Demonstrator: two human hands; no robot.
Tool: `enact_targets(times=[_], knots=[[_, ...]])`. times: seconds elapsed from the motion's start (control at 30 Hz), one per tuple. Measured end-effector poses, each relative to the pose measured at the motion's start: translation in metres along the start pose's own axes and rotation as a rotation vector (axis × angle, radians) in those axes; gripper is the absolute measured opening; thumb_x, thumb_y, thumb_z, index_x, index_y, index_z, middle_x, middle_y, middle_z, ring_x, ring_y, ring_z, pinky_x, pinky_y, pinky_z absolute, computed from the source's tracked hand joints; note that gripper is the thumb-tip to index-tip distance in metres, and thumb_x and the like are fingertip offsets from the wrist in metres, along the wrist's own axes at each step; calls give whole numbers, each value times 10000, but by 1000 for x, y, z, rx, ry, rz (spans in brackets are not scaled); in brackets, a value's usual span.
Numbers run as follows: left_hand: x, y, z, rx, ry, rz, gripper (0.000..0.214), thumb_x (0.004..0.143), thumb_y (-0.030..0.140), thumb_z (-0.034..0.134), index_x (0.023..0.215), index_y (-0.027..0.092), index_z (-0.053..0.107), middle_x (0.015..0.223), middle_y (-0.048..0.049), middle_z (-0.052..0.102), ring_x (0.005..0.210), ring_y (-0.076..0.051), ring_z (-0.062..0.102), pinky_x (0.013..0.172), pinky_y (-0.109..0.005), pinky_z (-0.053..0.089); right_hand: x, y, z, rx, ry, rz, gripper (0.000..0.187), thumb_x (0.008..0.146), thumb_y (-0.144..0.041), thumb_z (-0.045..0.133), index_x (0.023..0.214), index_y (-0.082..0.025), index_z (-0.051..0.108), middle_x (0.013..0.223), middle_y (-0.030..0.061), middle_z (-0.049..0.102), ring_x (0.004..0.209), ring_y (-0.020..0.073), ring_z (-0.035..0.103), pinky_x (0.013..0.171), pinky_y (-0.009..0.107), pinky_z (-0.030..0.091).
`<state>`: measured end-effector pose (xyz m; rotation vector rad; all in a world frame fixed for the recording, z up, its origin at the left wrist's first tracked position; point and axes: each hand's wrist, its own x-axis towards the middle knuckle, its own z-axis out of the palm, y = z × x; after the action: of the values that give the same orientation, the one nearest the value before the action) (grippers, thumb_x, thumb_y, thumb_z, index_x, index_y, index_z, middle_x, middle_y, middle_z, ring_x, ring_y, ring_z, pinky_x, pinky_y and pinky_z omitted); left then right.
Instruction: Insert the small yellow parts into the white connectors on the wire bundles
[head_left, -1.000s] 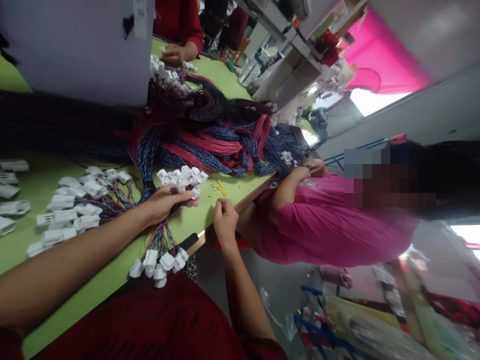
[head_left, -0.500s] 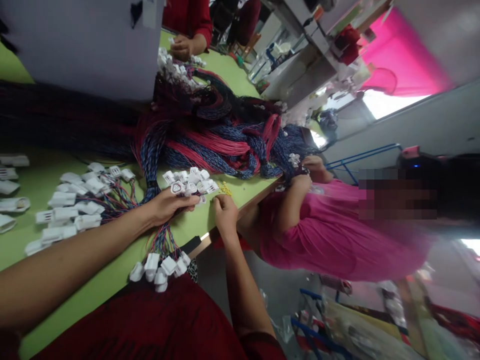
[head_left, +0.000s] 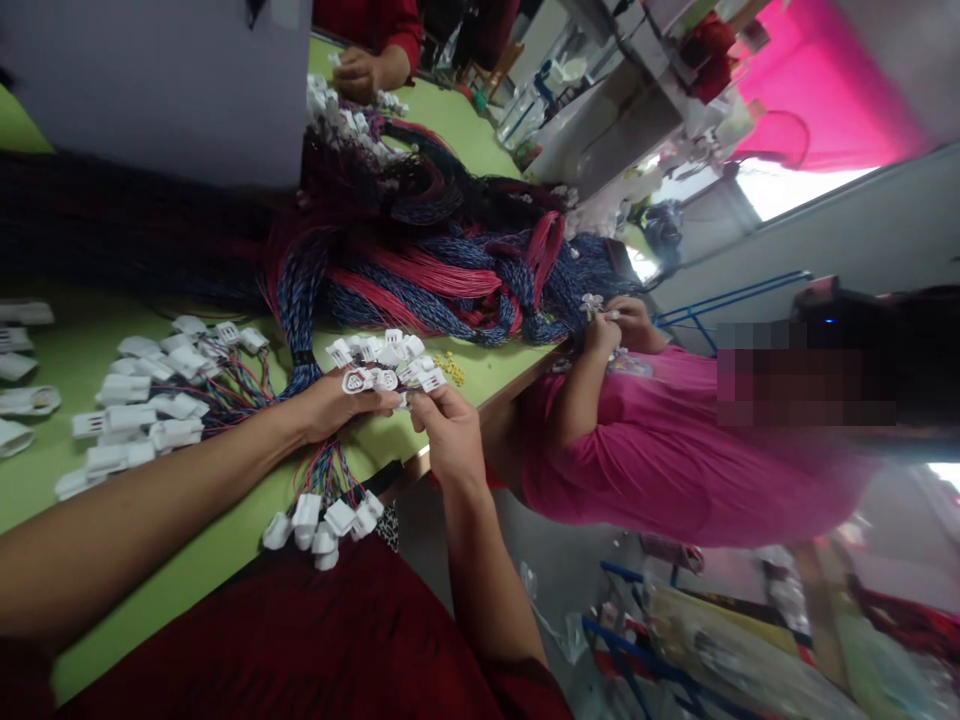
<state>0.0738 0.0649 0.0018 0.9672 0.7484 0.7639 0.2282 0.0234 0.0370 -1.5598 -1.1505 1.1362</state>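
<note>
My left hand [head_left: 341, 402] is closed round a bunch of wires tipped with white plastic connectors [head_left: 390, 350]. At the right end of that bunch, my right hand [head_left: 450, 425] has thumb and fingers pinched against a white connector; whether a small part is between them I cannot make out. Just beyond my right fingers lies a little heap of small yellow pieces [head_left: 450, 368]. More white connectors [head_left: 326, 525] hang on blue and red wires below my left hand. Another group of white connectors [head_left: 150, 405] is spread on the green table to the left.
Thick bundles of blue and red wire [head_left: 450, 275] cover the table's middle. A grey panel [head_left: 165, 90] stands at the back left. A co-worker in pink [head_left: 645, 440] handles connectors at the right; another person's hand [head_left: 358, 72] works at the far side. The table edge [head_left: 517, 390] runs beside my right hand.
My right hand has moved from beside the yellow pieces, left to the connectors in my left hand. More of the yellow heap shows now. The co-worker's hands have shifted slightly.
</note>
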Motion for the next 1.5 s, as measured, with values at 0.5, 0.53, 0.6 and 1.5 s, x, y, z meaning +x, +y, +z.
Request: enact_targets(times=[0.5,0.53,0.6,1.5], knots=[[-5,20,7,-2,1,27,183,595,271,693,613,152,556,638,29,564,609,-115,491,630,-259,430,1,6,0,46,-16,81,238,683,-358,650,854,-201,597,611,-54,509,507,70,398,505,221,339],[-5,21,7,7,-4,35,185,598,268,692,594,152,548,626,32,555,606,-112,486,635,-258,428,1,7,1,71,-19,108,255,677,-369,654,858,-202,585,591,-62,491,488,66,377,484,216,323],[-5,21,7,17,-13,45,181,603,265,690,585,151,551,614,35,546,611,-110,482,647,-257,425,0,8,2,119,-40,167,268,675,-392,657,842,-203,565,540,-80,439,452,60,336,448,209,287],[-2,8,2,45,-15,44,193,643,303,671,662,153,552,665,5,578,667,-148,518,690,-297,424,-4,0,11,483,-113,352,285,642,-314,702,829,-210,513,533,-94,396,427,33,291,417,166,216]])
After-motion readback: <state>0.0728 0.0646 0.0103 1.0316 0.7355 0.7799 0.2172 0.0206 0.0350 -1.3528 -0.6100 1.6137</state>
